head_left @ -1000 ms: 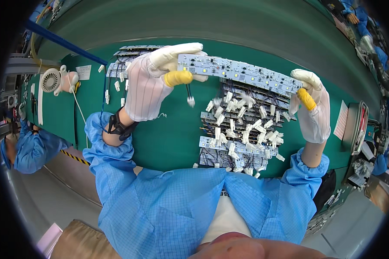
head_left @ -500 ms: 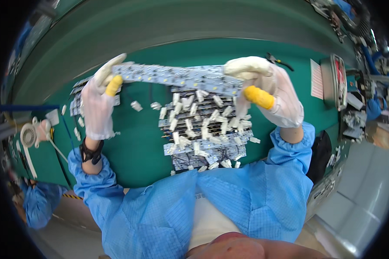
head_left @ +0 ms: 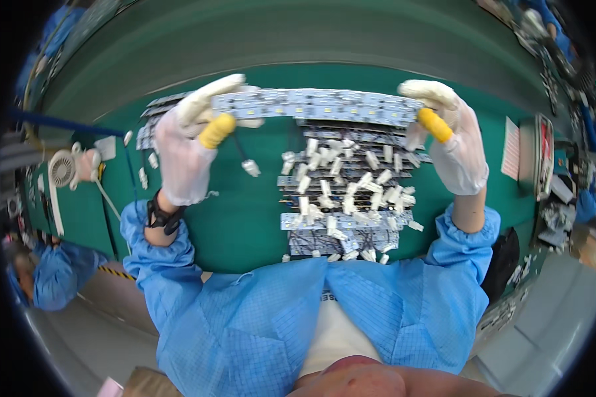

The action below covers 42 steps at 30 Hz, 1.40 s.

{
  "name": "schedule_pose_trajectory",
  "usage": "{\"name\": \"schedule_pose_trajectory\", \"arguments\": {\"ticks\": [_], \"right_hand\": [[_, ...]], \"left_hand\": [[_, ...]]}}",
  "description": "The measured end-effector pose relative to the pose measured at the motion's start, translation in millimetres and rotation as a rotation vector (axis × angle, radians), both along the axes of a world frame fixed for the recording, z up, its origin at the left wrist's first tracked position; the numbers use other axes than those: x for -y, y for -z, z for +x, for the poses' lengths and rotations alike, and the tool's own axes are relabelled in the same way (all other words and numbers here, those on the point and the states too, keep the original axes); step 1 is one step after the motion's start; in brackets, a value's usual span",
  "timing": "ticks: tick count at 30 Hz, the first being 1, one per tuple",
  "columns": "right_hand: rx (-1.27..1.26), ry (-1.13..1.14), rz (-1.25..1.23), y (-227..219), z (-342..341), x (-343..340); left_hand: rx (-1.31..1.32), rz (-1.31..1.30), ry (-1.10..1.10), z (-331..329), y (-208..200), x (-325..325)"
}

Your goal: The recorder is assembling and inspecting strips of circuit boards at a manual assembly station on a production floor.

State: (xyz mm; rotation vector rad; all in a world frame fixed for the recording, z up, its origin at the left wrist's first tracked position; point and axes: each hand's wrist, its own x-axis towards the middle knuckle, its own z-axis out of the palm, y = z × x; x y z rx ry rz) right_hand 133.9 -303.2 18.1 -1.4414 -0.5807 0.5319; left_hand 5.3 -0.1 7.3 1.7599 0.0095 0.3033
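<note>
A long, pale LED circuit board strip point(head_left: 318, 106) is stretched between my hands above the green bench. My left hand point(head_left: 189, 145), in a white glove with a yellow thumb cover, pinches its left end. My right hand point(head_left: 457, 145), gloved the same way, grips the right end between thumb and fingers. Small light squares dot the strip's face. A dark cable with a white connector point(head_left: 250, 167) hangs below the left end. Beneath the strip lies a pile of similar boards point(head_left: 341, 238), strewn with many white connectors point(head_left: 364, 182).
More board strips point(head_left: 149, 132) lie beyond my left hand. Further left are a small fan point(head_left: 63, 169) and a person in a blue sleeve point(head_left: 63, 274). A printed sheet point(head_left: 510, 149) and a bin point(head_left: 542, 155) stand at the right, with a black object point(head_left: 500, 264) near my right elbow.
The strip has gone from sloping down at its right end to nearly level. Both hands, still holding it, have shifted right, and the whole view has shifted somewhat too.
</note>
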Motion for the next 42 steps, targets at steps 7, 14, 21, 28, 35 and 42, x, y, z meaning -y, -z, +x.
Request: {"name": "schedule_pose_trajectory", "arguments": {"ticks": [7, 14, 21, 28, 35, 42], "right_hand": [[-0.011, 0.009, -0.187, 12, 12, -9], [-0.112, -0.08, 0.034, 18, 13, 0], [-0.183, -0.071, 0.081, 5, 0, 1], [-0.355, -0.171, 0.12, 22, 13, 8], [-0.266, -0.121, 0.107, 19, 12, 3], [0.811, 0.054, -0.264, -6, -22, -30]], "left_hand": [[0.242, -0.2, 0.278, -4, 6, 3], [0.058, 0.749, -0.151, -3, 33, -27], [-0.011, 0.645, -0.169, 10, 24, -19], [-0.085, 0.388, -0.005, 9, 11, -19], [-0.136, 0.21, 0.037, 10, 5, -7], [-0.089, 0.112, -0.218, 16, 1, -24]]}}
